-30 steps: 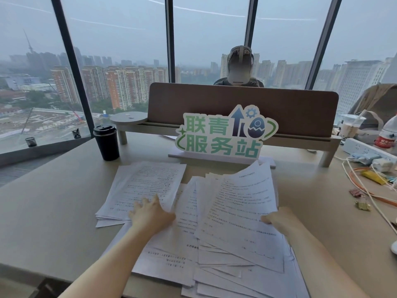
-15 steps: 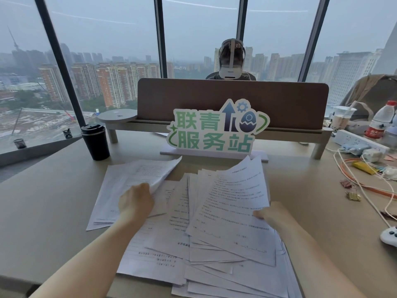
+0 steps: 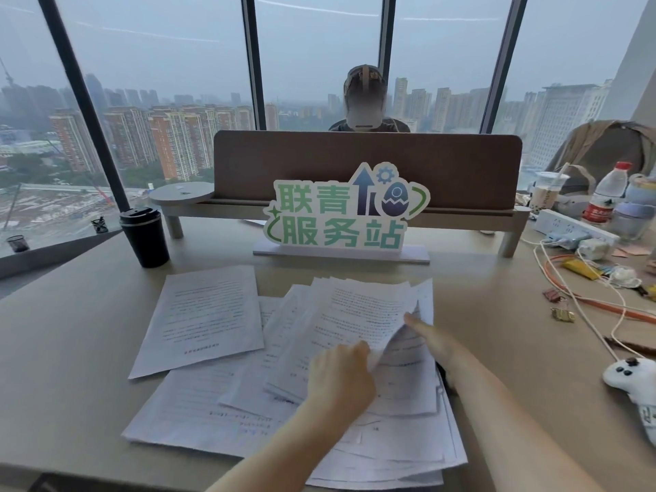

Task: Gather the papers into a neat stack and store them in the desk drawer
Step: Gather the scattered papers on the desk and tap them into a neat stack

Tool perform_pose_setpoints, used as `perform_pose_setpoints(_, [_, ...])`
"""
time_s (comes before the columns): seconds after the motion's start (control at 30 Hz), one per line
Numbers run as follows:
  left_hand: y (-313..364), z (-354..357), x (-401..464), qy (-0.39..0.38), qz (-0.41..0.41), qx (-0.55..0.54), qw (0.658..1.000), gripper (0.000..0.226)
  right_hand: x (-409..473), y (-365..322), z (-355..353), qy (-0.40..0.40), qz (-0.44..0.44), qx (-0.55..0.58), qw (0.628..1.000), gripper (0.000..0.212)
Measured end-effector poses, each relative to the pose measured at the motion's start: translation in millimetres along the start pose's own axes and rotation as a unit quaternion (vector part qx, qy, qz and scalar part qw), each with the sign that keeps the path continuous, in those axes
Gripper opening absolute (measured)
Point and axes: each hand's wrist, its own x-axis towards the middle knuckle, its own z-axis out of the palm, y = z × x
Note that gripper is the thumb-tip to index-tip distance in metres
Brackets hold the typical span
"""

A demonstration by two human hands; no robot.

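**A:** From the head view, where do you stand in the job?

**B:** You are in the gathering step, I judge. The papers (image 3: 284, 353) lie fanned and overlapping on the desk (image 3: 71, 349), on the near side of the green-lettered sign (image 3: 342, 211). One sheet (image 3: 204, 316) lies flat by itself, nearer than the sign and off to its left, and its lower corner overlaps the spread. No drawer shows anywhere in this view.

**A:** And your hands?

**B:** Your left hand (image 3: 340, 376) sits on the middle of the pile, directly nearer than the sign, its fingers curled and pinching the lower edge of a lifted bundle of sheets (image 3: 358, 314). Your right hand (image 3: 431, 344) is just to the right of it, fingers straight and close together, slid under the raised right edge of that bundle. So the bundle is held between both hands, curling up off the sheets beneath.

**A:** What does the next move call for?

**B:** I think you must draw the loose sheets in under that bundle, including the sheet off to the left, then square the edges. Paper this thin will likely slip and fan, so keep both hands on opposite edges. Mind the black cup (image 3: 145, 236) to the left of the sign.
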Motion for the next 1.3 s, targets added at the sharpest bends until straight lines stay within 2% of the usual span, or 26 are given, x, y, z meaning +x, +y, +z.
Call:
perform_pose_setpoints(0.03, [7.0, 1.6, -4.2, -0.016, 0.01, -0.007, 1.0, 0.007, -1.2, -1.9, 1.7, 0.001, 0.008, -0.004, 1.0, 0.08])
perform_pose_setpoints(0.1, [15.9, 4.8, -10.4, -0.03, 0.026, -0.024, 0.999, 0.034, 3.2, 1.8, 1.7, 0.021, 0.014, -0.045, 0.999, 0.077])
perform_pose_setpoints(0.17, [13.3, 3.1, -11.1, -0.043, 0.018, -0.075, 0.996, 0.061, 5.4, 5.2, 2.7, 0.039, 0.019, -0.101, 0.994, 0.055])
perform_pose_setpoints(0.2, [5.9, -0.1, -8.5, -0.044, 0.009, -0.108, 0.993, 0.067, 6.5, 6.7, 2.6, 0.049, 0.022, -0.118, 0.992, 0.048])
perform_pose_setpoints(0.27, [-22.5, -7.5, 1.5, -0.009, -0.022, -0.149, 0.989, 0.059, 7.2, 8.5, 1.5, 0.051, 0.03, -0.121, 0.991, 0.044])
perform_pose_setpoints(0.33, [-62.9, -16.3, 12.9, 0.019, -0.063, -0.101, 0.993, 0.052, 7.5, 9.6, 1.6, 0.051, 0.029, -0.094, 0.994, 0.046])
perform_pose_setpoints(0.47, [-140.1, -33.5, 24.7, -0.078, -0.158, 0.053, 0.983, 0.082, 13.4, 16.4, -1.5, 0.052, 0.017, -0.065, 0.996, 0.046])
perform_pose_setpoints(0.57, [-178.8, -38.2, 27.4, -0.134, -0.186, 0.052, 0.972, 0.091, 11.3, 16.3, -4.1, 0.043, 0.029, -0.022, 0.998, 0.036])
perform_pose_setpoints(0.67, [-194.1, -40.9, 26.6, -0.133, -0.154, 0.047, 0.978, 0.083, 8.9, 14.9, -5.6, 0.037, 0.03, -0.008, 0.999, 0.031])
perform_pose_setpoints(0.77, [-195.6, -42.9, 26.9, -0.09, -0.092, 0.12, 0.984, 0.069, 9.1, 15.2, -6.3, 0.033, 0.023, -0.001, 0.999, 0.028])
perform_pose_setpoints(0.87, [-205.0, -39.7, 32.1, -0.055, -0.089, 0.171, 0.98, 0.049, 8.7, 16.9, -6.3, 0.032, 0.02, 0.002, 0.999, 0.02])
perform_pose_setpoints(0.97, [-211.3, -39.9, 26.3, 0.028, -0.083, 0.183, 0.979, 0.033, 12.2, 19.4, -7.0, 0.033, 0.016, -0.005, 0.999, 0.023])
perform_pose_setpoints(1.1, [-195.6, -41.8, -1.8, 0.152, -0.003, 0.081, 0.985, 0.032, 18.6, 22.0, -7.2, 0.04, 0.019, -0.01, 0.999, 0.024])
perform_pose_setpoints(1.13, [-191.1, -41.7, -11.2, 0.158, 0.028, 0.046, 0.986, 0.033, 19.1, 22.0, -6.2, 0.041, 0.02, -0.011, 0.999, 0.024])
perform_pose_setpoints(1.2, [-182.7, -38.9, -29.5, 0.122, 0.074, -0.014, 0.99, 0.029, 17.4, 20.6, -3.7, 0.043, 0.026, 0.003, 0.999, 0.024])
perform_pose_setpoints(1.27, [-177.1, -38.0, -44.4, 0.059, 0.058, -0.07, 0.994, 0.023, 17.6, 20.2, -3.1, 0.04, 0.027, 0.016, 0.999, 0.024])
perform_pose_setpoints(1.3, [-177.6, -40.0, -48.1, 0.038, 0.028, -0.099, 0.994, 0.03, 17.4, 20.0, -3.7, 0.037, 0.027, 0.014, 0.999, 0.024])
